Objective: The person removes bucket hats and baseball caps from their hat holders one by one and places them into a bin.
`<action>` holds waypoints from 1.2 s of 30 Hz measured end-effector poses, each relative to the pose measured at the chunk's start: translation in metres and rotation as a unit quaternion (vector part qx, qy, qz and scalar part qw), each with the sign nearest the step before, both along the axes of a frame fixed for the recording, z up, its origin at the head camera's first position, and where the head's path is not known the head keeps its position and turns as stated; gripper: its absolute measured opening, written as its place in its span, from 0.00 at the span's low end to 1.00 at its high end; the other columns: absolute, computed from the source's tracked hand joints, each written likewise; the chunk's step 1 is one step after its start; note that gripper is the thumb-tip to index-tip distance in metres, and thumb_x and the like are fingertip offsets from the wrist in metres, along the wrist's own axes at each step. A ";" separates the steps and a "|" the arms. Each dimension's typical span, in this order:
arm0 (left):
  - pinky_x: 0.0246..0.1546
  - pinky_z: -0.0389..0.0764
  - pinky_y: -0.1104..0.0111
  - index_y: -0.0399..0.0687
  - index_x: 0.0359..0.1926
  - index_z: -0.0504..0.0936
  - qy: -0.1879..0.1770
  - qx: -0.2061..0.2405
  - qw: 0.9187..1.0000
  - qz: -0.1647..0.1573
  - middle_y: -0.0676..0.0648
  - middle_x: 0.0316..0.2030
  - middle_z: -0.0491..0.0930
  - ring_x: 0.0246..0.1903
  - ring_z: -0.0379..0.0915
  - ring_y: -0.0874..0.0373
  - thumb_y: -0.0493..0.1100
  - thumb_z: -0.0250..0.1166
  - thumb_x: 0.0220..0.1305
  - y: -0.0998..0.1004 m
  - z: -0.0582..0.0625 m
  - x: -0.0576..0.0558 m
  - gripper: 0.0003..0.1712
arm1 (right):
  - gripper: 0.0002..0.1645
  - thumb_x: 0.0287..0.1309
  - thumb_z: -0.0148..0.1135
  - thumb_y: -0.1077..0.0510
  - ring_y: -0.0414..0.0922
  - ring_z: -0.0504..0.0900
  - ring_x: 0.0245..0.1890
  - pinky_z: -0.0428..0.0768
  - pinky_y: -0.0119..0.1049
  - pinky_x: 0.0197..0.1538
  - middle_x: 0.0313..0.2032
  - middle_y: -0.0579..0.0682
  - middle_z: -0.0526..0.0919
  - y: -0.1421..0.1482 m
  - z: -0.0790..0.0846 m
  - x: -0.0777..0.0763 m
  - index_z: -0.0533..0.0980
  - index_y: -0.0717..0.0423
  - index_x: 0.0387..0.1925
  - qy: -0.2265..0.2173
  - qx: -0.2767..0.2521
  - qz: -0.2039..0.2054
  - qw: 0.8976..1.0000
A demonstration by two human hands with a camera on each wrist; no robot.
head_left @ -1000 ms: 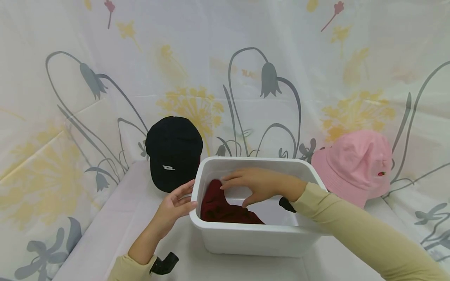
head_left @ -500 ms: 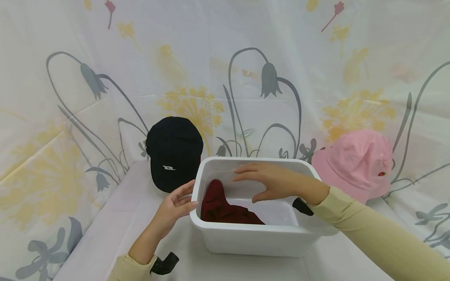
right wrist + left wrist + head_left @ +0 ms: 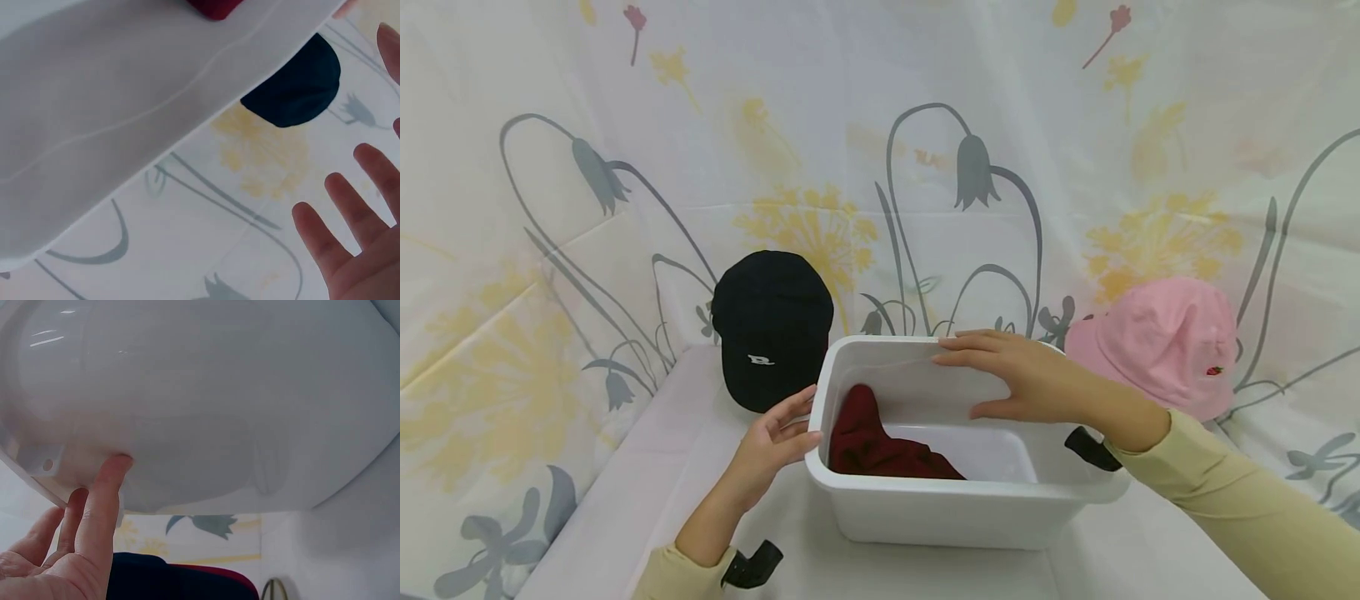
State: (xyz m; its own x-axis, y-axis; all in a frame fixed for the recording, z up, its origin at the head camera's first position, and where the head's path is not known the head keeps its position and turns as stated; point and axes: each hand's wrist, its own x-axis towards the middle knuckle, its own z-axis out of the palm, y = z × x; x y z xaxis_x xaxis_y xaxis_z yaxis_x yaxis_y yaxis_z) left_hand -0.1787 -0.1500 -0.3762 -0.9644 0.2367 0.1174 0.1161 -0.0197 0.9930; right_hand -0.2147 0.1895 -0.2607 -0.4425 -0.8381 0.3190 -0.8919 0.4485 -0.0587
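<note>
A white plastic bin (image 3: 955, 517) stands in the middle of the head view. My left hand (image 3: 767, 446) touches its left rim, the fingers fairly straight; in the left wrist view one fingertip (image 3: 117, 464) presses the outer wall below the rim. My right hand (image 3: 1022, 375) hovers over the bin's right half with spread fingers and nothing in them. Inside the bin, against its left end, lies a dark red piece of fabric (image 3: 880, 442), its lower part hidden by the front wall. Its exact kind is unclear.
A black cap (image 3: 771, 325) with a small white emblem sits behind the bin's left end. A pink bucket hat (image 3: 1161, 346) with a strawberry mark lies behind its right end. A flower-printed cloth (image 3: 910, 192) hangs at the back, beyond the white table surface (image 3: 917, 571).
My right hand has moved right and up, away from the dark red fabric, which stays put. The left hand remains on the rim, and both hats keep their places.
</note>
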 end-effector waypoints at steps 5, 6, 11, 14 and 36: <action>0.48 0.75 0.54 0.42 0.67 0.61 0.003 0.000 1.000 -0.002 0.36 0.59 0.66 0.55 0.68 0.41 0.38 0.64 0.58 0.000 -0.001 0.000 0.36 | 0.41 0.42 0.74 0.54 0.53 0.66 0.61 0.64 0.54 0.58 0.61 0.51 0.70 0.015 -0.001 0.003 0.69 0.51 0.60 0.019 -0.014 -0.017 1.000; 0.48 0.75 0.54 0.42 0.67 0.61 0.004 0.001 1.000 -0.003 0.35 0.59 0.66 0.55 0.68 0.40 0.38 0.64 0.58 -0.001 -0.001 0.000 0.37 | 0.41 0.42 0.74 0.54 0.53 0.66 0.60 0.64 0.54 0.58 0.61 0.51 0.70 0.018 -0.002 0.003 0.69 0.51 0.60 0.023 -0.018 -0.019 0.999; 0.48 0.75 0.54 0.42 0.67 0.61 0.003 -0.002 1.000 -0.004 0.35 0.59 0.66 0.55 0.68 0.41 0.37 0.64 0.58 -0.002 -0.001 -0.001 0.37 | 0.41 0.39 0.76 0.55 0.53 0.68 0.59 0.65 0.45 0.59 0.60 0.52 0.71 0.033 -0.003 0.006 0.70 0.52 0.59 0.039 -0.042 -0.030 0.998; 0.48 0.75 0.55 0.42 0.67 0.61 0.000 -0.004 1.000 -0.003 0.36 0.59 0.66 0.55 0.68 0.41 0.37 0.64 0.58 -0.002 -0.001 -0.002 0.36 | 0.43 0.38 0.76 0.57 0.52 0.69 0.58 0.64 0.35 0.60 0.59 0.52 0.71 0.040 -0.004 0.008 0.70 0.52 0.60 0.044 -0.058 -0.039 0.997; 0.48 0.75 0.54 0.41 0.67 0.61 0.004 -0.003 1.000 -0.008 0.35 0.60 0.66 0.55 0.68 0.42 0.37 0.63 0.58 -0.002 -0.002 -0.002 0.36 | 0.43 0.30 0.77 0.65 0.27 0.64 0.56 0.58 0.16 0.56 0.51 0.51 0.77 0.092 -0.024 0.027 0.72 0.58 0.55 0.048 -0.162 -0.145 0.975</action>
State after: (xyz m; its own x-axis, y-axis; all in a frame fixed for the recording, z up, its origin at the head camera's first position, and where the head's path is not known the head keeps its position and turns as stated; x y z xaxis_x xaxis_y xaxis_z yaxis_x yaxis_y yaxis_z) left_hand -0.1808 -0.1521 -0.3783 -0.9597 0.2520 0.1243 0.1242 -0.0164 0.9921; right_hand -0.1882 0.2816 -0.2851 -0.5998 -0.5307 0.5988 -0.7393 0.6537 -0.1612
